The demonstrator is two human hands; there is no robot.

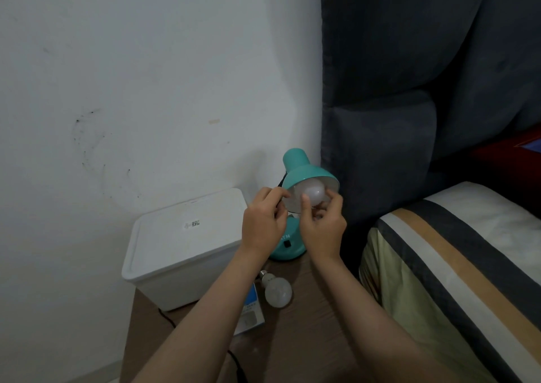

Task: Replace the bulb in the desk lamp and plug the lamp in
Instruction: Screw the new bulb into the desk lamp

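A teal desk lamp (pixel 301 167) stands on a wooden bedside table (pixel 307 318), its shade tilted toward me. A white bulb (pixel 314 193) sits inside the shade. My right hand (pixel 322 224) grips that bulb with thumb and fingers around it. My left hand (pixel 263 221) pinches the left rim of the shade near the black neck. A second white bulb (pixel 276 290) lies loose on the table in front of the lamp base (pixel 288 246). A black cord (pixel 234 359) runs off the table's near edge; its plug is hidden.
A white lidded plastic box (pixel 181 245) fills the table's left part against the white wall. A blue and white bulb carton (pixel 250 309) lies under my left forearm. A dark upholstered headboard (pixel 409 89) and a striped bed (pixel 453 265) stand right of the table.
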